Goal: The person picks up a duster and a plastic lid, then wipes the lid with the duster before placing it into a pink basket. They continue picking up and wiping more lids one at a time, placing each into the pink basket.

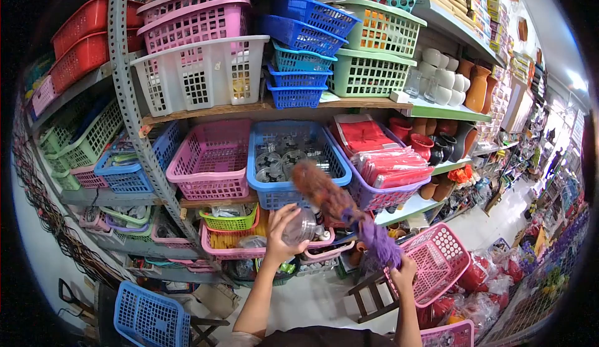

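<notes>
A clear round container (299, 227) is held in my left hand (281, 231), in front of the lower shelf. My right hand (404, 273) is closed round the purple end of a fluffy duster (365, 231). The duster's brown end is blurred and slants up and left, over the front right part of a blue basket (299, 185). Several clear round containers (269, 167) lie inside that basket.
A pink basket (209, 186) stands left of the blue one, and a purple basket (368, 198) with red packets stands right. A metal post (134, 97) rises at the left. Below are a pink basket (437, 263), a blue basket (150, 316) and a dark wooden stool (374, 297).
</notes>
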Available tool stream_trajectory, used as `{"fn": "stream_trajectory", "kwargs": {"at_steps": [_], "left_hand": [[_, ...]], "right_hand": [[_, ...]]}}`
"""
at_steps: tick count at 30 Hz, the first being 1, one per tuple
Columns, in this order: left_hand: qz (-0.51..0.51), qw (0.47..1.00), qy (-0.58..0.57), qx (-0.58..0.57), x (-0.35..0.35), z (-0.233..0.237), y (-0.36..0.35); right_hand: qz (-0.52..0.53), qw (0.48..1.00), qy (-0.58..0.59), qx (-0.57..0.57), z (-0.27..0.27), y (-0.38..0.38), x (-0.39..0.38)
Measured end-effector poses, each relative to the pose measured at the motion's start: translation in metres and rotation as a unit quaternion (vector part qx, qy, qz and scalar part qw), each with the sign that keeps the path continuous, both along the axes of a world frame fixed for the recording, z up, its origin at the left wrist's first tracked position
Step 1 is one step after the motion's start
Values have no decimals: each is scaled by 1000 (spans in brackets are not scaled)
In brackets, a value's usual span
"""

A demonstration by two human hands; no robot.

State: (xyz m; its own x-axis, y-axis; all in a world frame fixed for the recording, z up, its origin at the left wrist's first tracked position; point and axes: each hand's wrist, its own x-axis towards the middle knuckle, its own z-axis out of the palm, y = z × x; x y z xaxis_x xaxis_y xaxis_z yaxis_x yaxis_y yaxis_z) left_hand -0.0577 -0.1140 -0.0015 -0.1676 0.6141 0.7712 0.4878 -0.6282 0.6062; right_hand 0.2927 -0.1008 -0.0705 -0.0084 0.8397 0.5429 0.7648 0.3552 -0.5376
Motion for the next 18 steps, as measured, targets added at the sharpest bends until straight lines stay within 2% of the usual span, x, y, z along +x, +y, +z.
{"fn": "stream_trajectory", "kwargs": {"at_steps": [1,2,3,4,5,6,7,8,9,11,12,13,15,16,17,18], "left_hand": [[2,1000,0,3,-4,-16,5],[-44,996,-60,-41,-11,-48,14],[-91,985,-120,-85,-10,-41,10],[-159,959,-216,-91,4,-24,-1],[-160,959,-217,-92,-1,-30,0],[-115,975,-159,-101,-10,-42,4],[-71,986,-101,-110,-9,-29,-1],[-91,996,-15,-8,-11,-10,2],[-89,996,-15,-6,-8,-11,3],[-216,963,-162,-7,-6,-17,4],[-241,948,-201,-47,-6,-23,2],[-241,948,-201,-48,-5,-28,3],[-328,885,-326,-57,-4,-38,9],[-350,877,-317,-84,-11,-38,7],[-351,877,-317,-87,-11,-39,6],[-397,855,-318,-98,-10,-26,2]], "right_hand": [[2,1000,0,3,5,0,-3],[42,997,26,53,13,-5,-7],[81,990,52,101,18,-8,-9],[110,991,21,73,17,-11,-7],[110,991,21,72,16,-9,-7],[88,995,20,52,14,-5,-8],[66,997,19,32,15,-3,-8],[12,998,37,-47,20,-3,-8],[14,998,36,-45,19,-1,-6],[-15,999,29,-30,13,5,-3],[74,990,111,-36,28,-5,-13],[74,990,111,-36,24,-6,-16],[188,954,224,-61,5,-3,-19],[158,976,93,-118,-1,7,-9],[156,976,94,-120,-10,8,-5],[97,981,110,-129,-3,7,-8]]}}
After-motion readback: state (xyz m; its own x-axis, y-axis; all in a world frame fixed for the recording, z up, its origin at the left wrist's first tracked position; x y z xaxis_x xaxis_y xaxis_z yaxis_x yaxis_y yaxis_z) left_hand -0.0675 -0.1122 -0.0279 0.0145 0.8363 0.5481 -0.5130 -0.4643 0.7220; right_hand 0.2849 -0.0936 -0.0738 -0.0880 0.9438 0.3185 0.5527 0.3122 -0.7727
